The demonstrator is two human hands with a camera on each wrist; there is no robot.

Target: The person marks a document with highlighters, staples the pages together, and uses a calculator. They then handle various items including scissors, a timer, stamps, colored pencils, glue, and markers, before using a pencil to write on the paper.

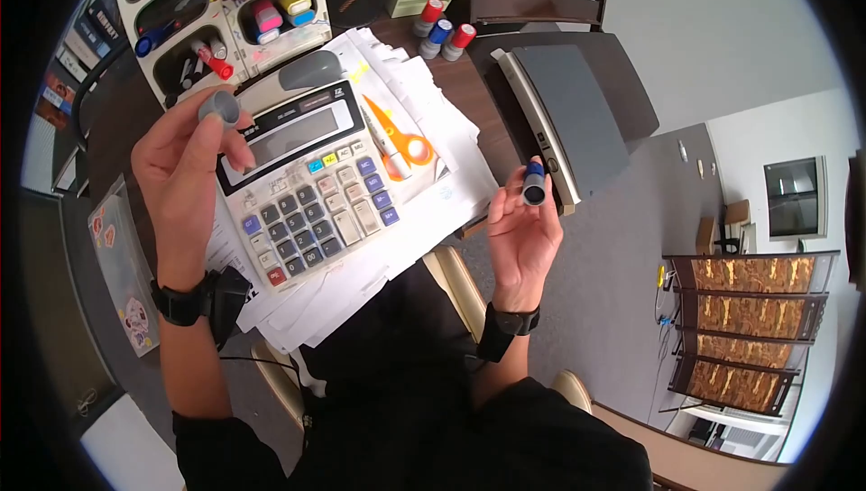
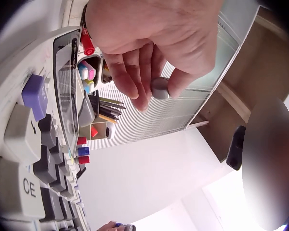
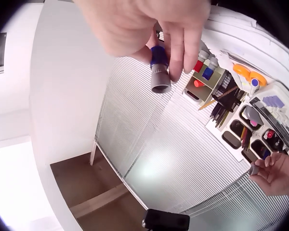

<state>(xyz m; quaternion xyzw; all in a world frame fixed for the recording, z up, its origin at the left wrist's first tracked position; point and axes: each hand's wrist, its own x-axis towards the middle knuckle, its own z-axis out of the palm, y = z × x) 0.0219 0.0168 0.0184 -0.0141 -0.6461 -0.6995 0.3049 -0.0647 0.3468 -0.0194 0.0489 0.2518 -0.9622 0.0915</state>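
Observation:
My left hand [image 1: 178, 175] is raised over the left end of the white calculator [image 1: 311, 189] and pinches a small round grey cap [image 1: 219, 110] between thumb and fingers. The left wrist view shows that grey cap [image 2: 160, 88] at the fingertips. Out to the right, my right hand [image 1: 521, 247] is turned palm up and holds a small blue-and-grey round stamp [image 1: 534, 184] by its blue part. In the right wrist view the stamp [image 3: 160, 72] has its hollow-looking grey end pointing away from the fingers.
Two red stamps and one blue stamp [image 1: 439, 33] stand behind the papers [image 1: 433, 94]. Orange scissors [image 1: 415, 150] lie beside the calculator. A compartment organizer [image 1: 244, 36] with markers is at the back left. A dark grey machine [image 1: 577, 112] sits to the right.

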